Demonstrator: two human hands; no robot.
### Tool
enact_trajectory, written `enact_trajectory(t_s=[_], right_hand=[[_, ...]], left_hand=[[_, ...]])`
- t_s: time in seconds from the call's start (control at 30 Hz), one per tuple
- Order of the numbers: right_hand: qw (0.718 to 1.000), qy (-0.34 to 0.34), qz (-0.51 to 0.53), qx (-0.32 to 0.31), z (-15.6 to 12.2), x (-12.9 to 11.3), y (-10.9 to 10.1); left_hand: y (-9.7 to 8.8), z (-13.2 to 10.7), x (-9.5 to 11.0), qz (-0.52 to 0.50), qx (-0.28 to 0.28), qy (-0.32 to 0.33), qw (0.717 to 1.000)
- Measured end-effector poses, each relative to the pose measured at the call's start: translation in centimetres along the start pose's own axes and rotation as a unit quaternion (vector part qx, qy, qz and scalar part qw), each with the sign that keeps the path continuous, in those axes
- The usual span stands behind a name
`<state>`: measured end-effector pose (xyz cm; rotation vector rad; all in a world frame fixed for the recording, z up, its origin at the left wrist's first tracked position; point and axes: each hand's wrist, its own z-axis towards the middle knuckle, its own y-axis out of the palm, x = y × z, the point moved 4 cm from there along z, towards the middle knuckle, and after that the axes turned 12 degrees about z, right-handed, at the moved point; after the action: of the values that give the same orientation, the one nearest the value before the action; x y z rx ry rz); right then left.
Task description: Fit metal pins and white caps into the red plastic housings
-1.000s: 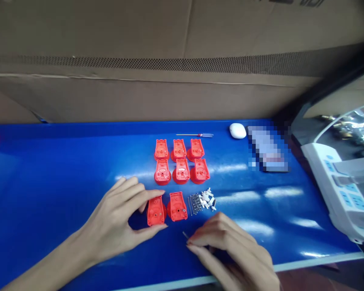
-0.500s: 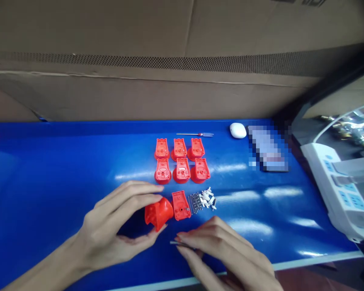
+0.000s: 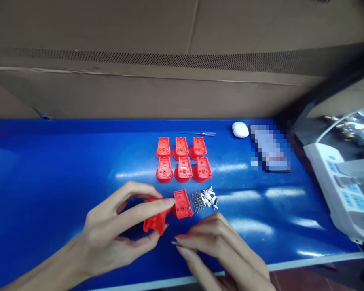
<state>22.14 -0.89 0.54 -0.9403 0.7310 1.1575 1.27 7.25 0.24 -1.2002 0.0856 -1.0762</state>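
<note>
My left hand is shut on a red plastic housing, which is tilted and partly hidden by my fingers. Just beyond my left fingertips, a second red housing lies on the table, apart from the held one or barely touching it. My right hand pinches a small metal screw between finger and thumb. Several more red housings stand in two rows farther back. Beside the lone housing lie a row of screws and a heap of small white plastic pieces.
The blue tabletop ends at a front edge near my hands. A small screwdriver and a white computer mouse lie at the back, beside a pixelated flat object. A white device stands at the right, with cardboard behind.
My left hand has turned the red housing and its fingers now cover more of it. My right hand has moved left with the screw. The lone housing has shifted slightly.
</note>
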Motion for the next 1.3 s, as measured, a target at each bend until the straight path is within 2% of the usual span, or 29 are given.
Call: enact_trajectory(t_s=[0.27, 0.4, 0.53, 0.77, 0.93, 1.1, 1.3], right_hand=[[1.0, 0.018, 0.017, 0.018, -0.7, 0.4, 1.3], [0.999, 0.03, -0.009, 0.013, -0.7, 0.4, 1.7], [0.999, 0.004, -0.043, 0.001, -0.5, 0.2, 1.8], [0.994, -0.034, -0.108, -0.012, -0.5, 0.0, 1.1], [0.994, -0.018, -0.108, 0.01, -0.6, -0.1, 0.8], [0.996, -0.038, -0.07, 0.033, -0.6, 0.0, 1.0], [0.991, -0.025, -0.125, 0.031, -1.0, -0.2, 0.7]], left_hand=[[0.5, 0.5, -0.3, -0.105, -0.032, -0.075, 0.991], [0.8, 0.4, -0.5, -0.1, -0.041, -0.102, 0.989], [1.0, 0.4, -0.4, -0.13, -0.052, -0.114, 0.984], [1.7, 0.5, 0.0, -0.286, -0.132, -0.117, 0.942], [1.4, 0.7, -0.1, -0.277, -0.105, -0.11, 0.949], [0.8, 0.8, -0.1, -0.259, -0.074, -0.106, 0.957], [0.8, 0.5, -0.3, -0.257, -0.052, -0.112, 0.959]])
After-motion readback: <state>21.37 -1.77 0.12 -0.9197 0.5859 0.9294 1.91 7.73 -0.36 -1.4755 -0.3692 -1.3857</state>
